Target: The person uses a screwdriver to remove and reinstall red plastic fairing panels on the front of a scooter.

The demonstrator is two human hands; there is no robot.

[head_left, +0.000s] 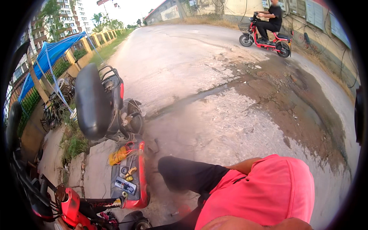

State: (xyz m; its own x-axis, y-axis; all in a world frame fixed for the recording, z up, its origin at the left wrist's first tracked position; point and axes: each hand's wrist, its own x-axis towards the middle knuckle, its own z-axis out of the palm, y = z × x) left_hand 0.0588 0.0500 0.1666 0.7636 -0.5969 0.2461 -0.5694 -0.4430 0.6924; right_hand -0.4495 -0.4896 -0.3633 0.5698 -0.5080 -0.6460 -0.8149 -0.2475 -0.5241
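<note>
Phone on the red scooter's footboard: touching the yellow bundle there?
Apart. The head view shows a gap between the phone and the yellow bundle, with a dark ring lying between them.

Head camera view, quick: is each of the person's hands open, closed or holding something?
Left hand: cannot be told; it isn't clearly visible.
Right hand: cannot be told; it is out of sight.

the scooter seat (90, 103) is solid black; the footboard (143, 180) is grey, edged in red. the bundle (118, 155) is yellow-orange. the shirt (264, 191) is plain coral-pink, the trousers (191, 172) black, the tarp (57, 53) bright blue, the far scooter (268, 46) red and black.
</note>
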